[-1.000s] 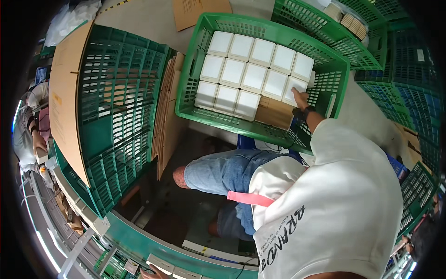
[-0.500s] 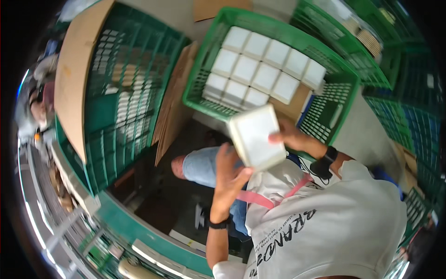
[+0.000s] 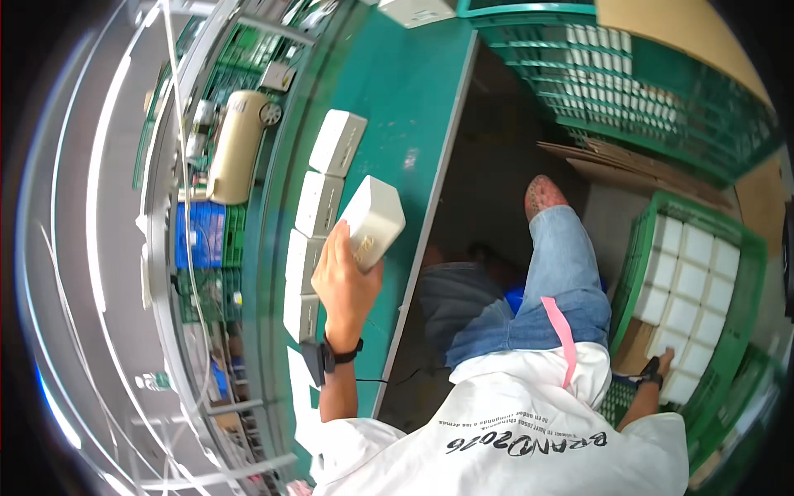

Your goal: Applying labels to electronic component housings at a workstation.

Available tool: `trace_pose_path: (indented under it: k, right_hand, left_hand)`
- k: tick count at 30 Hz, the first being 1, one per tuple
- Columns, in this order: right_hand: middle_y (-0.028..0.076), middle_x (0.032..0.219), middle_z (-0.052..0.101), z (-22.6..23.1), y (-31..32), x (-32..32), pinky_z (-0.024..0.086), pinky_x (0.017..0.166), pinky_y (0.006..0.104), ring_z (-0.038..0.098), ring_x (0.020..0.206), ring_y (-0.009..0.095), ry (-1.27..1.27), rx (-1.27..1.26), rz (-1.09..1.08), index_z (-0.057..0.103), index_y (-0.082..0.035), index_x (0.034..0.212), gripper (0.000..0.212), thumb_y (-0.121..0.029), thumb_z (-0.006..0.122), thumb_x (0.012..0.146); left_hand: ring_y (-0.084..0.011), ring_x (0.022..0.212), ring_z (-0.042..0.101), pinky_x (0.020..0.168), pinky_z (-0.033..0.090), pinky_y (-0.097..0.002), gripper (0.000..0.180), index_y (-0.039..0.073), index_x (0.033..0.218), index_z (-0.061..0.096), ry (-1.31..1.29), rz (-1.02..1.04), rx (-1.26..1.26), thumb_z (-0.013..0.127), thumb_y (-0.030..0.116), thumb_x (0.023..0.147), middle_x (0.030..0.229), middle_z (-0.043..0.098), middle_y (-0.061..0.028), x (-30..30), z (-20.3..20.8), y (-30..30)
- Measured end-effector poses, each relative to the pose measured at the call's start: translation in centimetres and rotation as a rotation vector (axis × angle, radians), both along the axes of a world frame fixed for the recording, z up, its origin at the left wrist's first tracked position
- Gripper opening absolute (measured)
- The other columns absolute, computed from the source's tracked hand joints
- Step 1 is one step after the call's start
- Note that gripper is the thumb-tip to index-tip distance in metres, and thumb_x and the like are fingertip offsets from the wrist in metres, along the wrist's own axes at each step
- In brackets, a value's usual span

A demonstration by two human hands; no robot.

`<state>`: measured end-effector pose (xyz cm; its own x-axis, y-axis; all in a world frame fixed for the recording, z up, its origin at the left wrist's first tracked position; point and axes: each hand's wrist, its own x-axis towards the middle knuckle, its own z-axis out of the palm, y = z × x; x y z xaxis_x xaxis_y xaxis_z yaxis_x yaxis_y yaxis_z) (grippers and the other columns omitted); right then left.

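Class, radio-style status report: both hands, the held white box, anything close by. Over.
Left hand gripping white box, tilted, over green worktop. Right hand at crated boxes, contact unclear. Row of white boxes close on held one's left.

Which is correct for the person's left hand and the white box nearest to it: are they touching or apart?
Touching. The head view shows the left hand gripping the white box, with fingers against its side and no gap visible.

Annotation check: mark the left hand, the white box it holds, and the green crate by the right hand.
Left hand (image 3: 344, 279), head view: back of the hand.
White box (image 3: 378, 217), head view: middle of its visible surface.
Green crate (image 3: 749, 291), head view: right-side wall.
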<state>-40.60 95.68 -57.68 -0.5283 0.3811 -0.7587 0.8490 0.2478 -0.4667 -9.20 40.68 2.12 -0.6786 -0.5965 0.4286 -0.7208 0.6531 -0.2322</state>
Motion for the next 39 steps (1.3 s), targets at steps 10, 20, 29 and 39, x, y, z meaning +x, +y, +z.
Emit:
trace_pose_path:
  k: [10,20,29,39]
  right_hand:
    - [0.011,0.115,0.068,7.3,1.3,-1.9,0.053,0.091,0.0372,0.067,0.101,0.026,0.059,-0.447,-0.022,0.060,-0.003,0.129,0.059,-0.049,0.063,0.092]
    - [0.013,0.137,0.054,37.3,-27.3,-3.1,0.042,0.105,0.0353,0.055,0.120,0.024,0.904,-0.664,0.877,0.040,0.003,0.148,0.072,-0.015,0.073,0.087]
    - [0.005,0.125,0.063,55.9,-50.7,18.9,0.042,0.086,0.0404,0.055,0.100,0.026,2.021,-1.030,2.010,0.064,-0.006,0.124,0.068,-0.017,0.082,0.060]
    - [0.007,0.129,0.062,53.7,-60.1,31.2,0.045,0.094,0.0398,0.057,0.111,0.021,2.343,-1.233,2.080,0.064,-0.005,0.123,0.041,-0.012,0.064,0.082]
  left_hand:
    - [-0.0412,0.124,0.057,0.101,0.048,-0.0456,0.076,0.001,0.134,0.052,-0.083,0.021,0.031,0.087,0.017,0.069,0.137,0.056,-0.0243,3.3,-3.7,-2.1]
    - [-0.0451,0.121,0.055,0.097,0.048,-0.0477,0.064,0.014,0.132,0.060,0.203,-0.013,0.555,0.081,0.039,0.078,0.141,0.049,-0.0266,7.3,-0.2,-4.3]
    - [-0.0461,0.109,0.060,0.088,0.052,-0.0470,0.059,0.009,0.133,0.059,0.176,0.951,0.185,0.077,0.039,0.085,0.133,0.052,-0.0291,16.1,-2.2,12.0]
    - [-0.0383,0.100,0.062,0.083,0.052,-0.0448,0.055,0.002,0.132,0.057,0.607,0.741,0.446,0.079,0.018,0.084,0.129,0.055,-0.0228,20.0,-2.7,15.3]
